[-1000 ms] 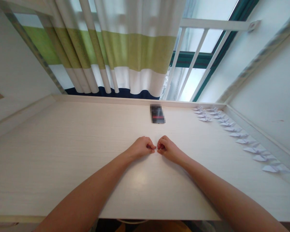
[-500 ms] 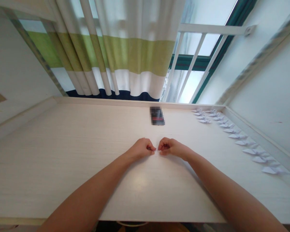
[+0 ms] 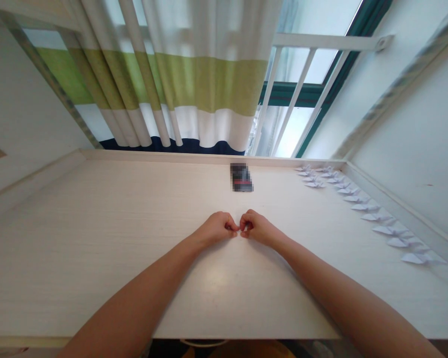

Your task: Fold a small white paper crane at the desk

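Observation:
My left hand and my right hand rest side by side on the pale wooden table, a little past its middle. Both are curled into loose fists, and their fingertips meet between them. Whatever the fingers pinch is hidden or too small to make out. A small dark object, blurred out, lies on the table just beyond my hands, near the back edge.
A row of several small white folded paper cranes runs along the table's right side, next to the raised edge. Behind the table hangs a striped white, green and navy curtain, with a barred window to its right.
My two hands drew slightly apart half a second ago and have now come back together so that the fingertips touch. The view shifted a little.

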`<state>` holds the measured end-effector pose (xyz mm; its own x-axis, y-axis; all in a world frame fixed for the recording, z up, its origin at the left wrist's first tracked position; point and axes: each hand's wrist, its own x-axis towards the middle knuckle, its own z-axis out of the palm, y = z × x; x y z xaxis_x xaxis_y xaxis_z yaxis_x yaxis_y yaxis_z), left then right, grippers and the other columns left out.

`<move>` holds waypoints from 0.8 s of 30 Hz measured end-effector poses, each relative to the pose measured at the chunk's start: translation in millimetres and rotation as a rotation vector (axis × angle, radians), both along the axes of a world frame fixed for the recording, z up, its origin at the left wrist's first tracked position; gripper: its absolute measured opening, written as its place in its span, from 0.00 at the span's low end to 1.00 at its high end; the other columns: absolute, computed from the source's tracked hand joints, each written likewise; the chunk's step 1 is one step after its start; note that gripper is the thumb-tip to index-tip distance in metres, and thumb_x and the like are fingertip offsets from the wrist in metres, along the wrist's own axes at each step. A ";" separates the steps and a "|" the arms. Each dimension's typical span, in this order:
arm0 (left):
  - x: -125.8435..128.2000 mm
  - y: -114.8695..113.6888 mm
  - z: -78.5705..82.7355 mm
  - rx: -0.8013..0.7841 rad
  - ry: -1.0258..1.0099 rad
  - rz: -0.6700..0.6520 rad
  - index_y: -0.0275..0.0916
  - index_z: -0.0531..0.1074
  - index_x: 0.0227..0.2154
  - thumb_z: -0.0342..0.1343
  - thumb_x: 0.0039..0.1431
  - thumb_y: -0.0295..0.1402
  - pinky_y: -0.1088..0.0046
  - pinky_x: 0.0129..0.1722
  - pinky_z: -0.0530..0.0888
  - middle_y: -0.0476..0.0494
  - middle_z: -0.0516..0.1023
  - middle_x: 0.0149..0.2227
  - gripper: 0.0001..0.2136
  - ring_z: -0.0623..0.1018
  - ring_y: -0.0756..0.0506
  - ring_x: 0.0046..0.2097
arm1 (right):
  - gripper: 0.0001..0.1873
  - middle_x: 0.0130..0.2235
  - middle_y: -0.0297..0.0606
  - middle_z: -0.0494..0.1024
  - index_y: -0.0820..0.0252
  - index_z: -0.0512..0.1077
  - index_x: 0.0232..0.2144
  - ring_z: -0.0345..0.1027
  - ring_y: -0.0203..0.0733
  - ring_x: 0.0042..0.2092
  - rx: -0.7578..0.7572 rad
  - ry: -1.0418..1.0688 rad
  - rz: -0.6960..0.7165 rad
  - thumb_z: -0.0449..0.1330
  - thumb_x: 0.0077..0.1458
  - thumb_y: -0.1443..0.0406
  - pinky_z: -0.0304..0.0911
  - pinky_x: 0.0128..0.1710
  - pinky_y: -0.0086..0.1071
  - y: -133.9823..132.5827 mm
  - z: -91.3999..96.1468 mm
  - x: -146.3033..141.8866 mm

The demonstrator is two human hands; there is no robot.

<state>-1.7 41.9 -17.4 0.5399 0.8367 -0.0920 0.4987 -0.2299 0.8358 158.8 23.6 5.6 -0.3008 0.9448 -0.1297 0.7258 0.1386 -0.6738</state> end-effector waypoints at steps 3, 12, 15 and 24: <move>-0.8 1.2 -0.2 -0.010 0.016 -0.001 0.33 0.75 0.24 0.56 0.39 0.29 0.77 0.29 0.66 0.48 0.73 0.24 0.07 0.70 0.50 0.28 | 0.11 0.27 0.29 0.62 0.62 0.66 0.21 0.57 0.28 0.25 -0.021 0.024 0.014 0.58 0.34 0.79 0.55 0.27 0.25 2.0 -0.6 4.5; -5.2 2.9 4.9 -0.002 0.051 -0.060 0.34 0.76 0.28 0.56 0.40 0.25 0.75 0.36 0.68 0.45 0.75 0.33 0.09 0.72 0.49 0.34 | 0.14 0.23 0.26 0.61 0.62 0.66 0.24 0.56 0.29 0.24 -0.117 0.131 0.044 0.54 0.33 0.81 0.54 0.26 0.25 5.0 1.2 12.8; -6.7 3.0 7.2 0.009 0.066 -0.081 0.35 0.76 0.30 0.55 0.40 0.23 0.74 0.38 0.68 0.45 0.75 0.35 0.11 0.72 0.49 0.35 | 0.14 0.22 0.26 0.61 0.62 0.66 0.24 0.56 0.29 0.23 -0.141 0.147 0.036 0.54 0.33 0.81 0.53 0.25 0.24 4.7 3.2 12.7; -9.1 0.6 10.3 0.001 0.059 -0.054 0.36 0.76 0.30 0.55 0.39 0.23 0.73 0.38 0.67 0.45 0.75 0.34 0.11 0.72 0.48 0.36 | 0.13 0.22 0.27 0.63 0.62 0.67 0.24 0.58 0.29 0.25 -0.115 0.195 0.051 0.54 0.33 0.79 0.56 0.27 0.25 3.7 -2.6 17.8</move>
